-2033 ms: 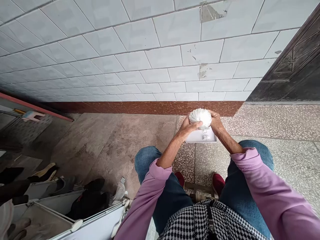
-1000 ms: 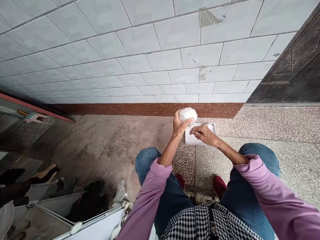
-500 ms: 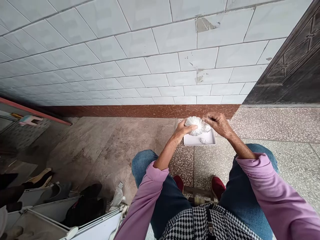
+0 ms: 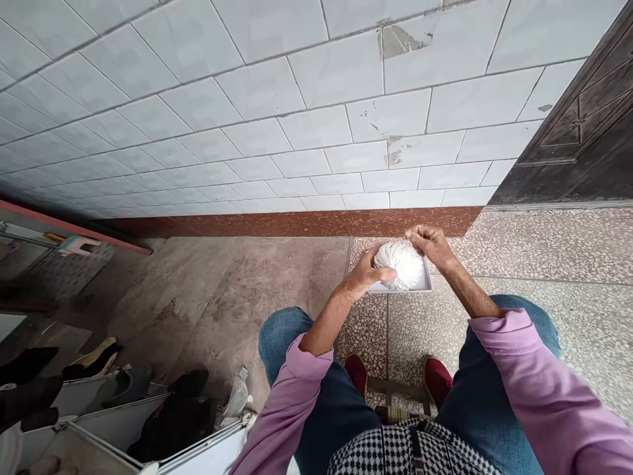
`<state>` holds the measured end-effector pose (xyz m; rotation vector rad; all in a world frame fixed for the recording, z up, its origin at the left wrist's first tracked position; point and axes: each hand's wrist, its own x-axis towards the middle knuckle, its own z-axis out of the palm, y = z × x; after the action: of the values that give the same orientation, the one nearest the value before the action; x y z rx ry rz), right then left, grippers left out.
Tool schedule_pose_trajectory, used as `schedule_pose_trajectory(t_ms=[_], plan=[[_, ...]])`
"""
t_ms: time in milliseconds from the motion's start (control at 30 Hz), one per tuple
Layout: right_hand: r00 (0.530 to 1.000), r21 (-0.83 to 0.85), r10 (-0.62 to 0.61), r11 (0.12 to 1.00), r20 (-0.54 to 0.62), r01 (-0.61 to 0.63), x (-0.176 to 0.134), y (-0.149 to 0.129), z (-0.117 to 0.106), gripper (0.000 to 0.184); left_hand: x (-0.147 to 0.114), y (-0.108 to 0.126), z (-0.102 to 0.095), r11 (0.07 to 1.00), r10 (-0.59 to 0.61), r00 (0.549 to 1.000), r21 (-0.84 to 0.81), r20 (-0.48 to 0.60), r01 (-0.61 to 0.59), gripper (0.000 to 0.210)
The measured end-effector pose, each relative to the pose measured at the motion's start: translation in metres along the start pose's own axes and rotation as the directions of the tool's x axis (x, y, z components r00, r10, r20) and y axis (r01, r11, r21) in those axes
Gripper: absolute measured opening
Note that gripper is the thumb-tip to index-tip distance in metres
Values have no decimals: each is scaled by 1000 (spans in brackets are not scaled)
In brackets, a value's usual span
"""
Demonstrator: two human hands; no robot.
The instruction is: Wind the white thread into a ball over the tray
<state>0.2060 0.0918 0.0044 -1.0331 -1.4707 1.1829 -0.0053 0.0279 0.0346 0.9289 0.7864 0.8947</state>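
My left hand (image 4: 368,274) grips a white, round, pleated ball (image 4: 404,264) from its left side, with the thumb lying across its front. The ball's surface shows many fine folds or strands; I cannot tell what it is made of. At the ball's upper right, my right hand (image 4: 429,244) has its thumb and fingertips pinched together, and whatever they hold is too small to make out. Below the ball is a shallow pale tray (image 4: 426,282) on the speckled floor, mostly covered by the ball.
A white tiled wall (image 4: 316,158) with a brown base rises in front, and a dark carved door (image 4: 558,158) stands at the right. At the lower left is a rack (image 4: 198,448) with shoes. My knees and red shoes (image 4: 438,380) frame the tray.
The ball has turned and moved slightly right and down, now covering the small white piece seen in the tray before. My right hand stays pinched near its upper edge. The view has shifted a little.
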Motion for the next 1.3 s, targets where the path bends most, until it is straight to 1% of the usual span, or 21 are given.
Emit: schedule_pose_trajectory(t_ms=[100, 200, 267, 367, 433, 467, 533, 567, 600, 667, 767, 833, 933, 1000, 1067, 1167, 1233, 1300], plan=[[997, -9, 60, 998, 40, -59, -4, 11, 19, 40, 3, 0, 0, 998, 27, 999, -55, -41, -29, 81], [989, -82, 130, 989, 78, -123, -10, 18, 37, 31, 7, -3, -4, 991, 75, 987, -96, -139, -89, 83], [982, -119, 159, 982, 100, -147, -14, 20, 45, 27, 11, -5, -7, 983, 131, 967, -98, -218, -155, 85], [975, -164, 171, 975, 140, -147, -20, 16, 54, 29, 17, -7, -14, 968, 212, 921, -61, -328, -244, 83], [970, -201, 157, 972, 186, -119, -27, 8, 61, 29, 21, -9, -20, 957, 261, 878, -9, -402, -288, 82], [964, -223, 139, 971, 228, -88, -32, 3, 63, 27, 22, -10, -23, 953, 283, 857, 29, -431, -301, 83], [939, -255, 83, 967, 332, 5, -40, -8, 66, 26, 24, -13, -30, 948, 316, 827, 113, -465, -299, 83], [923, -262, 50, 963, 381, 56, -43, -14, 65, 26, 25, -14, -33, 947, 321, 822, 149, -471, -284, 82], [910, -262, 18, 960, 415, 101, -45, -21, 63, 27, 25, -16, -36, 948, 318, 821, 180, -473, -263, 82], [903, -254, -32, 955, 429, 154, -47, -35, 56, 30, 25, -17, -40, 944, 313, 829, 248, -463, -218, 81], [913, -265, -81, 943, 400, 199, -44, -55, 41, 35, 24, -19, -41, 909, 336, 839, 381, -428, -170, 85], [917, -298, -111, 925, 383, 236, -40, -65, 31, 36, 23, -20, -41, 892, 333, 857, 427, -393, -151, 86], [927, -382, -156, 878, 342, 288, -34, -72, 17, 30, 20, -23, -38, 922, 258, 918, 361, -301, -140, 82], [940, -429, -179, 854, 289, 294, -29, -72, 9, 30, 16, -22, -35, 958, 186, 956, 258, -225, -126, 77], [951, -444, -188, 850, 245, 282, -26, -69, 3, 33, 12, -20, -31, 983, 115, 981, 161, -157, -90, 75], [960, -415, -175, 874, 217, 253, -22, -64, 0, 37, 7, -15, -25, 995, 11, 994, 97, -106, -1, 79], [966, -381, -165, 895, 200, 232, -21, -61, 1, 42, 6, -13, -22, 995, -48, 994, 87, -100, 57, 82], [972, -346, -159, 914, 176, 212, -20, -59, 4, 46, 5, -13, -18, 994, -79, 993, 66, -91, 85, 84]])
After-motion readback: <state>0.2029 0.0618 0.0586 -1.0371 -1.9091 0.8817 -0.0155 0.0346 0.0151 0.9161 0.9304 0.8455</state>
